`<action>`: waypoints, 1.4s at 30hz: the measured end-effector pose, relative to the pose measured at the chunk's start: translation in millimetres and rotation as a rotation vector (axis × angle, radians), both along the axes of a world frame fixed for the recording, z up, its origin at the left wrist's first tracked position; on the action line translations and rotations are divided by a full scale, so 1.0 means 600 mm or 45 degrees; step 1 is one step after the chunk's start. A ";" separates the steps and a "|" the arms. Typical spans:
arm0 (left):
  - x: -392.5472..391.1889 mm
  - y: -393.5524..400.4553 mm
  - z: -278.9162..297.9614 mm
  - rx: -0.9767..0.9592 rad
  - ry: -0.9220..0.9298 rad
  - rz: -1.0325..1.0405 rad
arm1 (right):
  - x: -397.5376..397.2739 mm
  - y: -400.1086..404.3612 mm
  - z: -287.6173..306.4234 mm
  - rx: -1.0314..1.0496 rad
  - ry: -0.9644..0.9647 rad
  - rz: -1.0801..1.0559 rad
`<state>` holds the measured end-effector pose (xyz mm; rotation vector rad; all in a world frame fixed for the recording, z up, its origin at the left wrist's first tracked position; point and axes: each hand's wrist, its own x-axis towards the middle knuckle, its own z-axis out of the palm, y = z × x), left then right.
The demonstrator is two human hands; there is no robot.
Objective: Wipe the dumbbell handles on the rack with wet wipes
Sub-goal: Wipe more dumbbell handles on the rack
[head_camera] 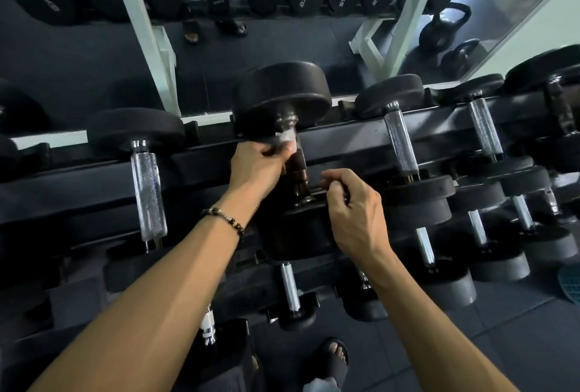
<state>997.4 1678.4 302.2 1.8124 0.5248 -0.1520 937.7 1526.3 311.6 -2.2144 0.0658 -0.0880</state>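
Head view, read left to right. At the left of the frame a dumbbell with a bright knurled handle [148, 195] lies on the rack [78, 184]; whether it has been wiped cannot be told from its surface.

At centre, the left hand [255, 168], a beaded bracelet [225, 217] on its wrist, is curled round the upper end of the dark handle [298, 168] of a large dumbbell [282, 93], pinching a white wet wipe [287, 137] against the bar just below the upper head. The wipe is touching the handle at its top; the lower stretch of that handle is uncovered.

Just right of centre, the right hand [354, 206] rests on the edge of the lower head of the same dumbbell, fingers loosely curled. It holds nothing that can be seen, and appears to be steadying the weight.

To the right, several more dumbbells with bright handles [401, 143] sit in a row on the upper tier, with further ones on the lower tier [423, 244] beneath.

Judgement: the wipe is at work on one handle only, and only at its upper end. No handle shows a clear sign of being finished. Most of the rack appears to remain.
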 end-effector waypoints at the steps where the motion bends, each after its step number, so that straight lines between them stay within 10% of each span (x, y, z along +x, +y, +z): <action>1: -0.013 0.003 0.001 0.058 0.028 -0.071 | 0.000 0.000 -0.001 -0.002 -0.001 -0.005; 9: 0.041 -0.014 0.011 -0.166 0.025 0.189 | 0.001 -0.003 -0.005 -0.001 -0.022 0.000; 16: -0.028 0.000 -0.008 0.067 0.099 -0.206 | -0.001 -0.003 -0.008 0.030 -0.044 -0.025; 21: 0.045 -0.011 0.004 0.024 -0.060 0.111 | -0.005 -0.005 -0.008 0.019 -0.063 -0.019; 28: -0.051 -0.009 0.002 0.150 0.235 -0.329 | -0.014 -0.003 -0.008 -0.077 0.009 0.009; 34: 0.036 -0.020 0.014 -0.007 -0.090 0.300 | -0.029 -0.005 -0.014 -0.104 0.048 0.013; 42: -0.003 -0.001 0.000 -0.055 0.053 -0.044 | -0.052 -0.006 -0.026 -0.093 -0.006 -0.021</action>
